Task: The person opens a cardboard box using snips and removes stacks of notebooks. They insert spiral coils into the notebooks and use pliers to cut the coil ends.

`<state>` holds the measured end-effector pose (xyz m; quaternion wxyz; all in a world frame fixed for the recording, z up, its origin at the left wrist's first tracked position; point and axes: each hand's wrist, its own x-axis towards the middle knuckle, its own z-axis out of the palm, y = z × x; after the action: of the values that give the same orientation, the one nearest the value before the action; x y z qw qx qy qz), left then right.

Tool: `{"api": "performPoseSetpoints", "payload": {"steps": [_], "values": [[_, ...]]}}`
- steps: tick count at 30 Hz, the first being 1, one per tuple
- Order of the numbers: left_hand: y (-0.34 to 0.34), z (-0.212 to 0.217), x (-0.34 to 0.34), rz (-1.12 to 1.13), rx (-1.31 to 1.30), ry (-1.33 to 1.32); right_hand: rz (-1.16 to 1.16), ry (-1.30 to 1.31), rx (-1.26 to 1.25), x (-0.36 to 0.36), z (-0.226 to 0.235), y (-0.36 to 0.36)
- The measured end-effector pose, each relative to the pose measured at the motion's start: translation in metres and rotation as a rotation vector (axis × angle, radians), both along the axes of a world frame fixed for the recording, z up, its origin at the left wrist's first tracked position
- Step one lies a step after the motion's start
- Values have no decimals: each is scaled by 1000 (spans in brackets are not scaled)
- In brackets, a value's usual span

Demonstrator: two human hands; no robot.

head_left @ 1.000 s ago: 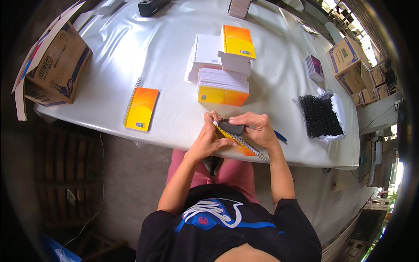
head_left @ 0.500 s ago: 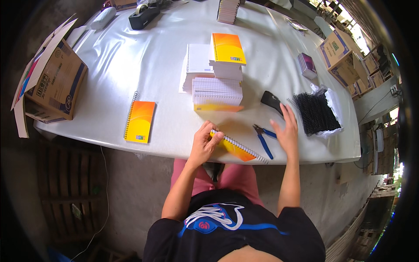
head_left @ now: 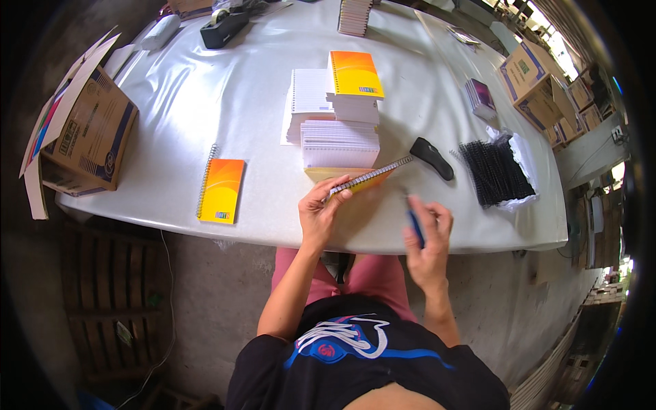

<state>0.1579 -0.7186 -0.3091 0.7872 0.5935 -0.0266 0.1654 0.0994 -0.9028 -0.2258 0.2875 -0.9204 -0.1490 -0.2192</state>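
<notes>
My left hand (head_left: 321,208) is closed on one end of a yellow-orange spiral notebook (head_left: 365,180), held tilted above the table's near edge with its coil binding upward. Spare coil sticks out past the notebook's far right end. In my right hand (head_left: 429,242) are blue-handled pliers (head_left: 415,222), blurred by motion, with their jaws pointing up toward the coil but apart from it. Just beyond lies a black, elongated object (head_left: 432,158) on the table. Another spiral notebook (head_left: 222,191), yellow and orange with protruding coil, lies flat to the left.
Stacks of punched paper (head_left: 339,145) stand in mid-table, a yellow-orange cover (head_left: 355,74) on top. At right are a pile of black coils (head_left: 495,174) and a small purple stack (head_left: 480,99). Cardboard boxes (head_left: 92,133) flank the table. A black tape dispenser (head_left: 224,29) sits at the back.
My right hand has picked up the pliers from the table and drawn nearer to me. The notebook in my left hand has swung so its coil end points up and away.
</notes>
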Motion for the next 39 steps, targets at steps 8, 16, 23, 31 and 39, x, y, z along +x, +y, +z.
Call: {"api": "performPoseSetpoints", "payload": {"steps": [8,16,23,31,39], "values": [[-3,-7,5,92,70,-208,88,52,-137,4,12,38],[-2,-3,3,277,432,-329,92,44,-218,8,15,40],[1,5,-1,280,515,-333,110,206,-192,2,19,38],[-6,-10,-1,258,393,-402,398,1248,1315,-1,-2,28],[13,2,5,289,-156,26,-91,401,-445,1,-35,6]]}}
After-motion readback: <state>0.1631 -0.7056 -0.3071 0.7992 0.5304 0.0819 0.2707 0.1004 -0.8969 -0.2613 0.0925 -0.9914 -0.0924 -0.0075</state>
